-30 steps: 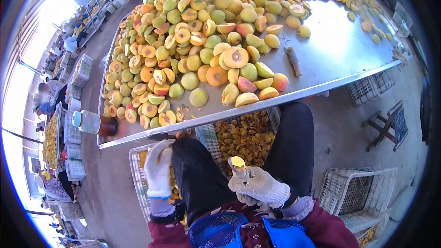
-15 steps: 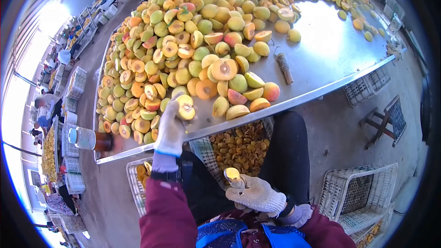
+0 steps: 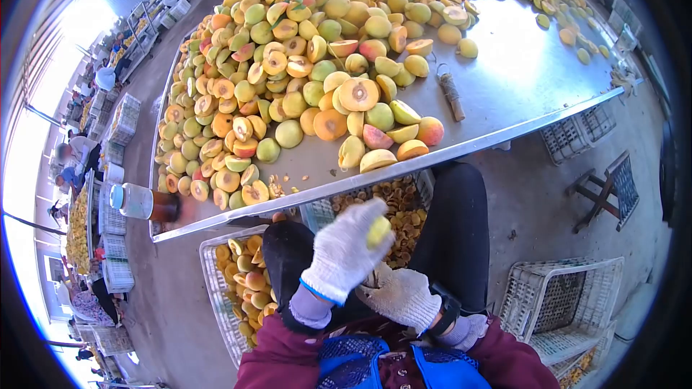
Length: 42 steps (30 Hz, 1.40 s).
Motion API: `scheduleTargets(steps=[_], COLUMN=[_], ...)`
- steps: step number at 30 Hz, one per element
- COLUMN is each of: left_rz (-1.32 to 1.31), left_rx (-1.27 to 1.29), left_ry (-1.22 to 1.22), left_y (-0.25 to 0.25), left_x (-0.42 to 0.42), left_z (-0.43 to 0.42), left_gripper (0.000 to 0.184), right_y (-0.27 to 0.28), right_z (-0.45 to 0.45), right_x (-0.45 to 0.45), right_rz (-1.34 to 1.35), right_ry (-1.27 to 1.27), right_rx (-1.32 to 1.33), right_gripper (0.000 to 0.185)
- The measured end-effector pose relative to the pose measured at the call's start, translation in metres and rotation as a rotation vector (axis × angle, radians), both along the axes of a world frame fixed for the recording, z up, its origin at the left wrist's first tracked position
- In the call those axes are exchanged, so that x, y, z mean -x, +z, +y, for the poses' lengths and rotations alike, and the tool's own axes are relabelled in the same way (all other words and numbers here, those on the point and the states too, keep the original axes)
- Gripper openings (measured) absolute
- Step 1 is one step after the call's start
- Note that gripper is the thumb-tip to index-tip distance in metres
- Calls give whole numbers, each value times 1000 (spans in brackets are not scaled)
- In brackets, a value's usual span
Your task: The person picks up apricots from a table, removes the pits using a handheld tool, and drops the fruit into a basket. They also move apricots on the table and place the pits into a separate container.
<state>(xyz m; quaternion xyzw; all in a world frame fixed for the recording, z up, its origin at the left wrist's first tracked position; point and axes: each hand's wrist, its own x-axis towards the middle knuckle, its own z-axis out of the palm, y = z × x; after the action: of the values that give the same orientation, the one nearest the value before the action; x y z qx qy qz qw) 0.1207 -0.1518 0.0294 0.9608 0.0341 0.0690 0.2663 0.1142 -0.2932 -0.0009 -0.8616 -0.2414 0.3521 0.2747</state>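
My left hand [image 3: 344,251], in a white knit glove, is closed around a yellow-green peach half [image 3: 378,232] above my lap. It is slightly blurred. Just below and to its right, my gloved right hand [image 3: 405,295] is closed on a tool, mostly hidden now; a wrapped handle showed in its grip earlier. The two hands are close together; whether the tool touches the fruit cannot be made out. Beyond them, a large heap of whole and halved peaches [image 3: 292,104] covers much of the metal table [image 3: 497,86].
A wrapped-handle tool with a thin wire end [image 3: 451,96] lies on the table. A jar of brown liquid [image 3: 144,202] is at the left corner. A crate [image 3: 209,263] of halves stands below, beside a crate [image 3: 311,217] of brownish pieces. A folding stool [image 3: 609,186] is on the right.
My left hand has come from the table edge down and right to my right hand, carrying the peach half. My right hand has turned, hiding the handle. The view has shifted slightly.
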Motion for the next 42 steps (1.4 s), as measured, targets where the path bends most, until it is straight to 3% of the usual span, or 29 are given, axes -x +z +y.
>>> scheduleTargets(steps=[2,3,5,7,10,12,13,15,17,19,20,23,25,27,29,31,32,36,42], left_rz=[135,132,157,2,-113,118,92,-95,-113,-272,-183,-49,-69,-78,74,43,84,76,24], left_rx=[84,86,189,162,149,1234,1399,1110,1126,232,132,215,141,451,1219,1626,1658,1689,1769], left_ry=[-176,-176,61,175,29,293,410,414,383,135,167,189,207,262,345,359,422,425,414], left_y=[7,5,-4,-7,-1,9,25,25,15,1,-1,-22,-28,-29,-17,-8,-8,-2,1], left_x=[8,9,13,14,21,18,15,16,19,17,17,20,17,17,17,21,23,33,38], left_z=[-11,-10,-3,-1,1,6,10,15,12,5,1,-7,-4,-2,5,15,17,9,0], left_gripper=[42,42,40,41,41,36,34,36,38,43,46,45,44,43,45,58,69,63,62], right_y=[-26,-17,8,9,13,15,15,16,15,11,10,15,10,9,18,25,27,18,29], right_z=[-7,-5,1,3,3,3,3,1,3,7,7,2,0,-1,0,-3,-5,-9,-11], right_x=[7,4,-2,2,5,4,3,4,4,6,6,3,5,4,5,-1,-2,-2,-6], right_rz=[-166,-169,-19,-3,-14,-42,-68,-87,-107,-91,-79,-94,-99,-108,-139,-106,-69,-23,65], right_ry=[112,113,93,57,26,42,57,66,74,66,54,80,73,66,-1,-45,-88,-156,-205], right_rx=[-256,-254,21,-25,-93,-117,-106,-90,-112,-90,-67,-28,-36,-42,-157,-180,-201,-359,-341], right_gripper=[51,51,48,46,41,38,37,35,34,35,36,35,35,35,36,36,37,38,36])
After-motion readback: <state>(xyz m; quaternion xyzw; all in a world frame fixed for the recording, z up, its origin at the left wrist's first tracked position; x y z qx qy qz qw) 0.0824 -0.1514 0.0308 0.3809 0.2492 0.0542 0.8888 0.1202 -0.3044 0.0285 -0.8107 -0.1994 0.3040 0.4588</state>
